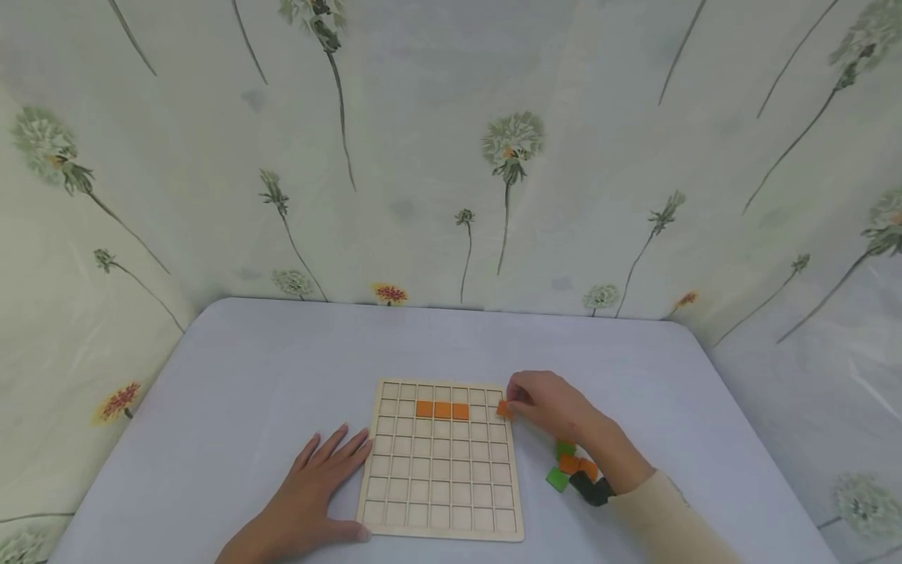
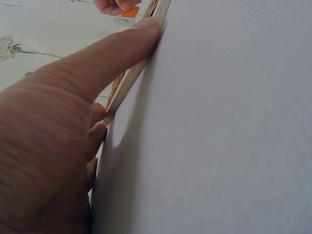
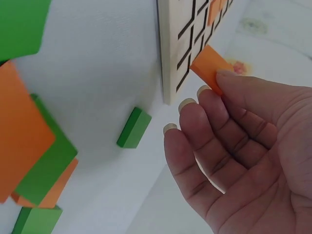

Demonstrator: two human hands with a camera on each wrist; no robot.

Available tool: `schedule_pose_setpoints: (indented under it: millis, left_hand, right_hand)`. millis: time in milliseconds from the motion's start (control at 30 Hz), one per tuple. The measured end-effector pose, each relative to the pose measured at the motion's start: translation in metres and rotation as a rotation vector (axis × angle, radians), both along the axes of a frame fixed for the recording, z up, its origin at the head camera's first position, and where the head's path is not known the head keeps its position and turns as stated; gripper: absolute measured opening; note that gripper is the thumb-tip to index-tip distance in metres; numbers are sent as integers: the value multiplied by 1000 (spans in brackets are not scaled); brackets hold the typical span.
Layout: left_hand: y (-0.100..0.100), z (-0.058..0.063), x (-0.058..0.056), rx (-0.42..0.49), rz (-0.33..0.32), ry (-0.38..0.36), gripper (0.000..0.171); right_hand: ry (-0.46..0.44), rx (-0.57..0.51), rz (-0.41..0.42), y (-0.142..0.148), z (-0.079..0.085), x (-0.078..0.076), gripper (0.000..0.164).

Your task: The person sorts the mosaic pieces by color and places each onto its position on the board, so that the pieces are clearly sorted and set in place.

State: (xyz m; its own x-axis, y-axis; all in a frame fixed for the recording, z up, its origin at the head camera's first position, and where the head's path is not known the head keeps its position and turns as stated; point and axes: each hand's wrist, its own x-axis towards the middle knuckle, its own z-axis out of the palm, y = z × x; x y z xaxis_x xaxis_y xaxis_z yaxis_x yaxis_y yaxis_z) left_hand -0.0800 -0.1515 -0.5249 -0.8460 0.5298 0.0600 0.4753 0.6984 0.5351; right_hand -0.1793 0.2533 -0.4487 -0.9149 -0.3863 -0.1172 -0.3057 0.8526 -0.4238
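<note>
At the upper right edge of the pale grid board (image 1: pixel 440 468), I have the right hand (image 1: pixel 550 403) pinching an orange tile (image 1: pixel 503 410), thumb on its face; whether the tile touches the board I cannot tell. Three more orange tiles (image 1: pixel 442 410) sit side by side in the second row from the top, filling its third to fifth cells from the left. My left hand (image 1: pixel 310 489) lies along the board's left edge, its grip spread, thumb by the near left corner. Right of the board, near the right forearm, I see loose green pieces (image 1: pixel 557 479) and orange pieces (image 1: pixel 569 464) on the bench (image 1: pixel 282 345).
</note>
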Motion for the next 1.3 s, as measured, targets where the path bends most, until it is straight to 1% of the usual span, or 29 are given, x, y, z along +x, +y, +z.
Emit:
schedule_pose_setpoints:
  millis: [233, 433, 733, 900, 1000, 1167, 1300]
  left_hand:
    - [-2, -1, 0, -19, 15, -33, 117]
    - [-3, -1, 1, -27, 19, -46, 117]
    - [-3, -1, -1, -31, 17, -40, 116]
    - [-1, 0, -2, -31, 15, -50, 117]
    - [-1, 0, -2, -29, 17, -41, 117]
    - [-1, 1, -2, -17, 14, -26, 116]
    - [-1, 0, -2, -26, 19, -45, 117]
  right_hand:
    - [34, 10, 38, -14, -2, -4, 13]
    - [36, 34, 46, -22, -5, -6, 11]
    - [31, 36, 56, -28, -10, -7, 10]
    - [46, 31, 89, -30, -12, -9, 11]
    - [48, 23, 109, -31, -12, -10, 10]
    - [35, 27, 103, -34, -12, -9, 10]
    - [29, 22, 91, -36, -12, -8, 10]
